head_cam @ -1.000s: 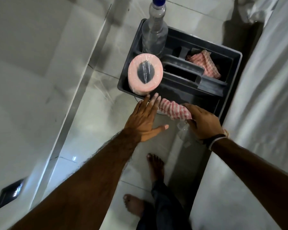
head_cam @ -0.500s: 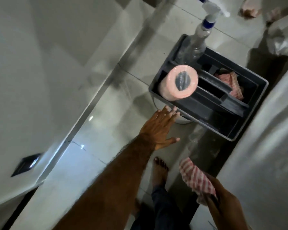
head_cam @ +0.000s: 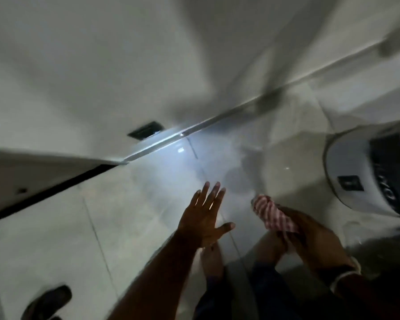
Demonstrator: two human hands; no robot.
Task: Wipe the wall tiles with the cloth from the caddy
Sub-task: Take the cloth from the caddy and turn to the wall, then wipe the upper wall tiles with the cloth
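Blur smears the whole view; the caddy is out of frame. Sandal [head_cam: 47,302] at bottom left is cut off. Right hand [head_cam: 314,234] grips the cloth [head_cam: 273,214], its striped end sticking out past the fingers. Left hand [head_cam: 202,219] is spread flat, empty, above the floor [head_cam: 56,239]. Wall tiles [head_cam: 79,65] lie beyond, untouched; a white fixture [head_cam: 351,167] at right is unidentifiable.

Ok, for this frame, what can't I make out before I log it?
- Caddy: not in the head view at all.
- Right hand: shut on the checked cloth; its fingers are lost in shadow and motion blur.
- White and dark round object: cut off by the right edge and blurred, so unidentifiable.
- Sandal: cut off by the bottom edge.
- Wall tiles: smeared by blur; dirt or wetness unreadable.
- Left hand: open, holding nothing.
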